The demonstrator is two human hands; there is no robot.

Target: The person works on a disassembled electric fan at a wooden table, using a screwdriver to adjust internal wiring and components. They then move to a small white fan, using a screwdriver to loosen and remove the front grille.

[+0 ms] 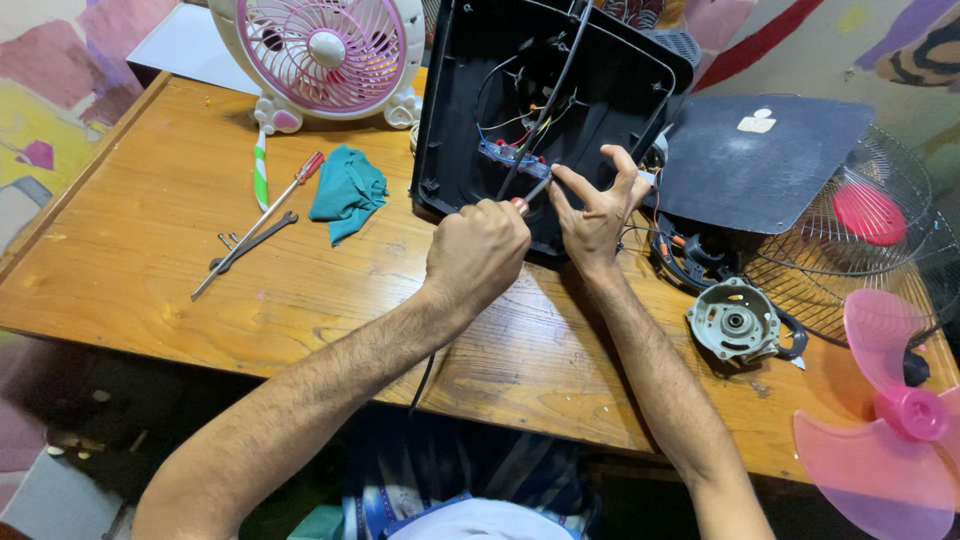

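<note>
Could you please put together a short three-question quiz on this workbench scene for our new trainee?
1. True or false: the left hand grips a screwdriver whose tip points into the open black fan base.
2. Which item lies nearest the teal cloth? A) the motor B) the red-handled screwdriver C) the pink fan blade
3. What does the right hand touch?

Key
1. True.
2. B.
3. The lower edge of the black fan base, fingers spread beside the wiring.
</note>
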